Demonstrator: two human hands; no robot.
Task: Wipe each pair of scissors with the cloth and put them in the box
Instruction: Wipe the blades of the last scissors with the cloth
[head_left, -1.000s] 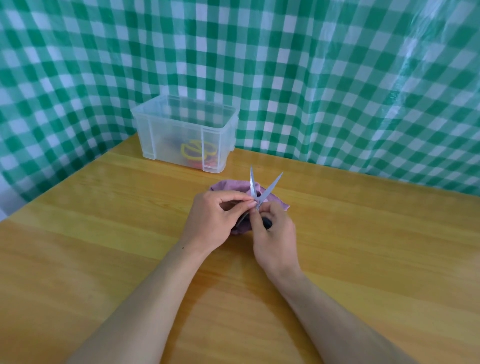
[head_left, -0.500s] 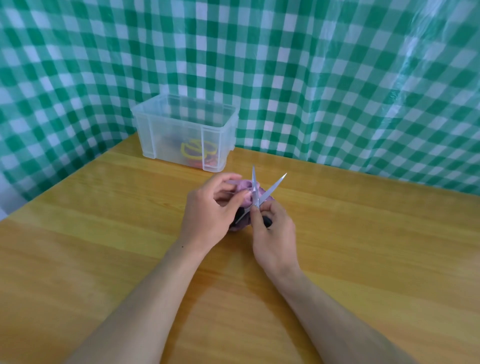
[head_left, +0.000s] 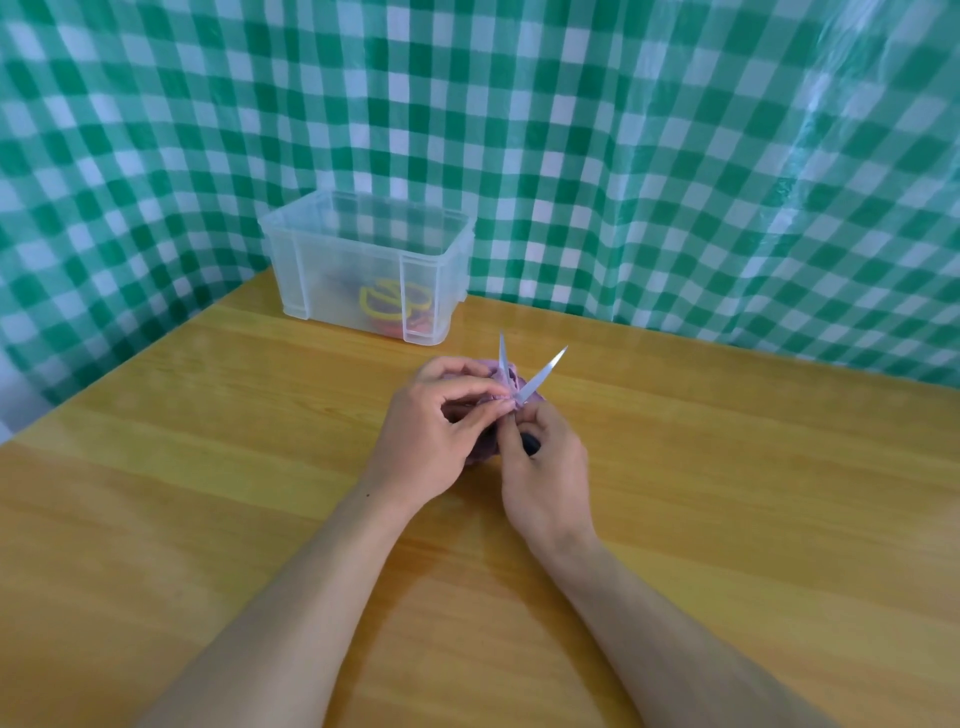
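Two hands meet over the table (head_left: 208, 519) — left hand (head_left: 431, 431) pinching the purple cloth (head_left: 511, 383) against the spread scissors (head_left: 543, 374), right hand (head_left: 545, 478) gripping their dark handle — the clear box (head_left: 363, 260) standing behind them.

a wooden table (head_left: 208, 519) backed by green checked sheeting (head_left: 623, 156).
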